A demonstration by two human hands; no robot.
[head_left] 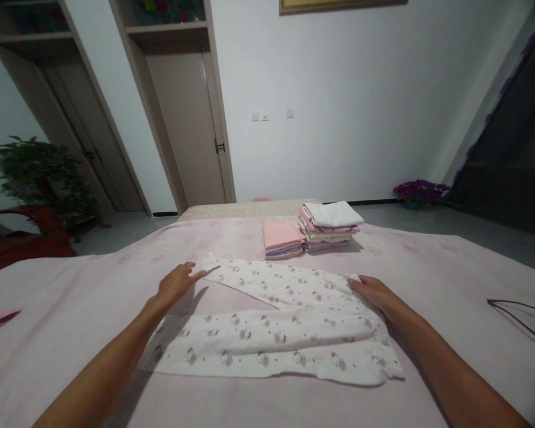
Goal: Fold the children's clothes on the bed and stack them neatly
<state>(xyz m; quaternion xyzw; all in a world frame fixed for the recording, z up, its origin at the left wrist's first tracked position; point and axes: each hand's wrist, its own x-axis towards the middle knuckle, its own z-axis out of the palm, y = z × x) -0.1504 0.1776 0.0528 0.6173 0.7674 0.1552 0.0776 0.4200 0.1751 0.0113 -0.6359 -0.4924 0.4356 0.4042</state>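
A pair of white children's pants [276, 336] with a small red-and-grey character print lies spread out sideways on the pink sheet. Its gathered waist is at the right, and the two legs run to the left with a wedge of sheet between them. My left hand [178, 282] is beside the cuff of the far leg, fingers apart, thumb and forefinger reaching toward the fabric; whether they touch it I cannot tell. At the far corner of the waist, my right hand [369, 290] is closed over the edge of the pants, its fingertips partly hidden.
Beyond the pants stand two stacks of folded clothes: a lower pink stack [283, 238] and a taller stack [332, 224] topped with white. A black wire-like loop [512, 304] lies at the right, a pink cloth piece [0, 320] at the left edge. The sheet [223, 398] covers a broad surface.
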